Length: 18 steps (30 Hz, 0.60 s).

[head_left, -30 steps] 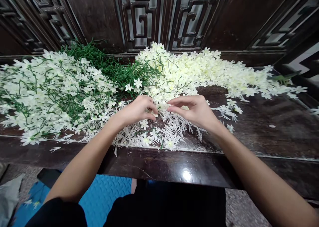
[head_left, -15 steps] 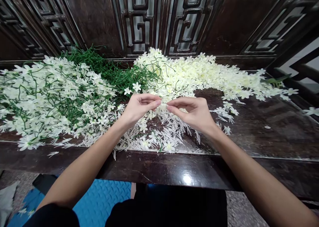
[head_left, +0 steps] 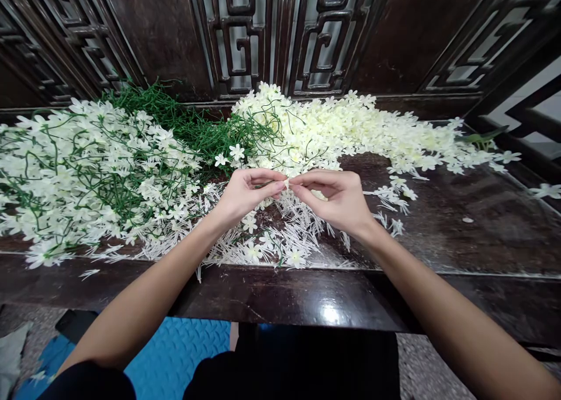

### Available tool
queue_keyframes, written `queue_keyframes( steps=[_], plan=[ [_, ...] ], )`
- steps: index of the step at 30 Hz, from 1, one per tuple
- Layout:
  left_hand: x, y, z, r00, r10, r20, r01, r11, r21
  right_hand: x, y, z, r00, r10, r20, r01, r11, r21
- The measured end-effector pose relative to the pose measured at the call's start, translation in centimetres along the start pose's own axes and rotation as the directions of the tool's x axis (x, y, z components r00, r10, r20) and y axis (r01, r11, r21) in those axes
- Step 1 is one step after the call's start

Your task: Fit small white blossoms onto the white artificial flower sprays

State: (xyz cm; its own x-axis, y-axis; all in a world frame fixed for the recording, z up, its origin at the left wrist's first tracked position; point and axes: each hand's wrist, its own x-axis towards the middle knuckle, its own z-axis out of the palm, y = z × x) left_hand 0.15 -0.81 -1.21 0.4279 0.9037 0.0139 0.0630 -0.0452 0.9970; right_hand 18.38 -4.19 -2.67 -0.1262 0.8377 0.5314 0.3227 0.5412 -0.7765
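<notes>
My left hand (head_left: 245, 194) and my right hand (head_left: 337, 198) meet fingertip to fingertip above the dark wooden bench (head_left: 307, 297). Both pinch one small white artificial flower piece (head_left: 286, 183) between thumb and forefinger. Under the hands lies a scatter of thin white plastic stamens and loose blossoms (head_left: 280, 242). To the left spreads a heap of white flowers on green stems (head_left: 87, 166). Behind and to the right runs a pile of loose cream petals (head_left: 372, 131).
A bunch of bare green stems (head_left: 193, 125) lies at the back, against the carved dark wood panel (head_left: 272, 37). A blue foam mat (head_left: 179, 353) covers the floor under the bench. Single petals (head_left: 468, 219) dot the bench's right side.
My left hand has lifted from the stamen scatter and both hands' fingertips have closed together on the small flower piece. The view has shifted slightly down.
</notes>
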Motion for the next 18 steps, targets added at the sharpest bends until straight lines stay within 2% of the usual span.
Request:
queue_keyframes(
  steps=[3,7,12,18],
  plan=[
    [-0.10,0.37,0.04,1.000,0.020,-0.019,-0.019,0.998,0.065,0.00,-0.07,-0.08,0.999,0.038,0.004,-0.038,0.999,0.038],
    [-0.07,0.44,-0.06,0.994,0.102,0.028,-0.105,0.982,0.156,0.04,0.01,-0.21,0.996,0.088,0.019,-0.090,0.990,0.108],
    [0.03,0.21,-0.02,0.988,0.153,0.033,-0.156,0.956,0.247,0.04,0.12,-0.26,0.993,0.111,0.045,-0.115,0.987,0.109],
    [-0.01,-0.06,-0.21,0.988,0.150,0.036,-0.154,0.965,0.210,0.04,0.05,-0.38,0.987,0.149,0.067,-0.155,0.983,0.098]
  ],
)
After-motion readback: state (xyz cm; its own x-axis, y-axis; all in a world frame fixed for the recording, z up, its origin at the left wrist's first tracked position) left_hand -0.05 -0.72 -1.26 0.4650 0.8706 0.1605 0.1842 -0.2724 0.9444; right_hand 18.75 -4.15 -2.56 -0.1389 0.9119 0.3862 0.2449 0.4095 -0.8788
